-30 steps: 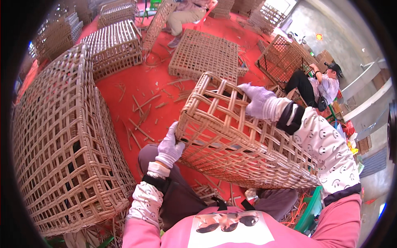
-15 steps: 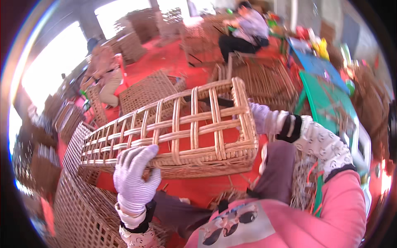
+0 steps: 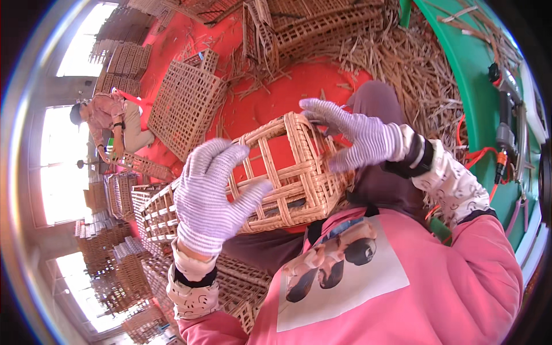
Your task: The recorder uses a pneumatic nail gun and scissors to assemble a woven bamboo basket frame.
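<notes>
A long, narrow wicker basket (image 3: 287, 167) with open lattice sides lies across my lap, one end close to me and the other running off to the left. My left hand (image 3: 215, 198), in a striped white glove, is over its lattice with the fingers stretched and the thumb apart. Beside the basket's near end, my right hand (image 3: 365, 138) in a matching glove has its fingers spread and not wrapped round anything. Whether its fingertips touch the woven rim I cannot tell. My left hand hides part of the basket's middle.
A green table (image 3: 460, 63) at the right carries a dark hand tool (image 3: 505, 138) with an orange hose. Cut wicker strips (image 3: 402, 63) heap on the red floor. Woven panels (image 3: 187, 103) lie farther off. At the left, a person (image 3: 109, 118) handles a wicker piece. Wicker stacks (image 3: 115, 264) stand behind.
My view has tilted down and turned. The basket now points its end toward me. My right hand has come from behind it to beside its end; my left has shifted over the lattice.
</notes>
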A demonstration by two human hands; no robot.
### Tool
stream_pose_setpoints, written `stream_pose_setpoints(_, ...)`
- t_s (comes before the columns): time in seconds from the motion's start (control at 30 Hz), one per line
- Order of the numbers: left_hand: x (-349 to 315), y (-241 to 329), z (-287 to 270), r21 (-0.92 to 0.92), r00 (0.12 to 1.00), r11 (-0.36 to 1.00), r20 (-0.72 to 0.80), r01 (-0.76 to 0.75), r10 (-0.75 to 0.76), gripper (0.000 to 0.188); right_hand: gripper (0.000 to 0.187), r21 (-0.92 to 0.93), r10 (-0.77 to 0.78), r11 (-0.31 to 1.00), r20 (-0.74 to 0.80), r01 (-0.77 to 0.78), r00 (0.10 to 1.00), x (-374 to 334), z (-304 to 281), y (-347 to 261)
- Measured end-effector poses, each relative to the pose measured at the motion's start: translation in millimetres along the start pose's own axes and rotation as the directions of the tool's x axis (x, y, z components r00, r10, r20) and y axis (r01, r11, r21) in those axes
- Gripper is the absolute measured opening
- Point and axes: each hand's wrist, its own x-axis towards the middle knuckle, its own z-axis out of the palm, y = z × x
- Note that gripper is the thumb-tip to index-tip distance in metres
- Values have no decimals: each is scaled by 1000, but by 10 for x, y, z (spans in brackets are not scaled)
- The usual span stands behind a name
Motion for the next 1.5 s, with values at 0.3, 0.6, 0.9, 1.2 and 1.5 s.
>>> stream_pose_setpoints(0.3,434,104,46,-158,916,981,364,-116,166,49,80,-369,-92,928,-121,41,988,49,98,-176)
stream_pose_setpoints(0.6,268,203,142,70,850,903,376,-424,370,50,88,-360,-364,874,-42,326,930,9,228,-220)
stream_pose_setpoints(0.9,270,52,-33,-429,883,885,323,-182,339,34,68,-389,-242,895,-18,217,970,46,225,-322)
stream_pose_setpoints(1.2,-802,-1043,-46,-211,988,965,14,152,-153,29,59,124,-52,989,-221,81,974,2,347,-380)
stream_pose_setpoints(1.5,-893,-1244,65,98,998,994,49,42,-47,36,60,-615,81,780,-81,-114,993,330,503,-888)
